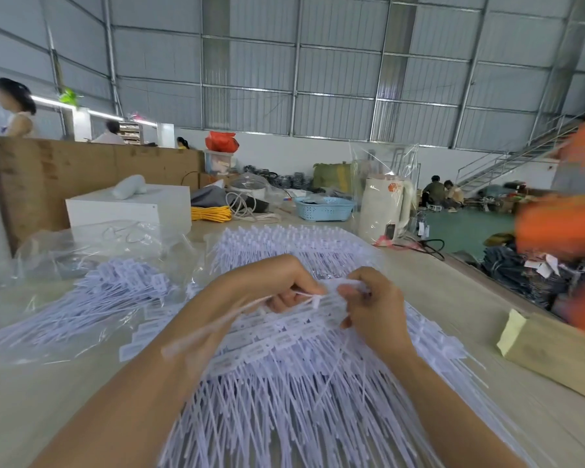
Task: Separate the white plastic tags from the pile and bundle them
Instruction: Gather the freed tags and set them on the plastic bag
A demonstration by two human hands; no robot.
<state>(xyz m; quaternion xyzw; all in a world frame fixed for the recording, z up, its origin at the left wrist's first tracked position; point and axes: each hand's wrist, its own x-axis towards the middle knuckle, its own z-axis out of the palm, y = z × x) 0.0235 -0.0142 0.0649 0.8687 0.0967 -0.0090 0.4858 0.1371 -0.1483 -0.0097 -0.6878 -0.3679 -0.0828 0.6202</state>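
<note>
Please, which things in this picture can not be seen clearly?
Head view:
- Left hand fingertips: curled under, hidden by tags.
- Print on tag heads: too small.
- Person in orange: blurred, cut off by right edge.
- Bagged tags: count hidden by glare on plastic.

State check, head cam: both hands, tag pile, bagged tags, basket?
left hand: gripping a white plastic tag
right hand: pinching the same tag
pile of white plastic tags: spread loose on the table
clear bag of white tags: lying flat
blue plastic basket: upright
</note>
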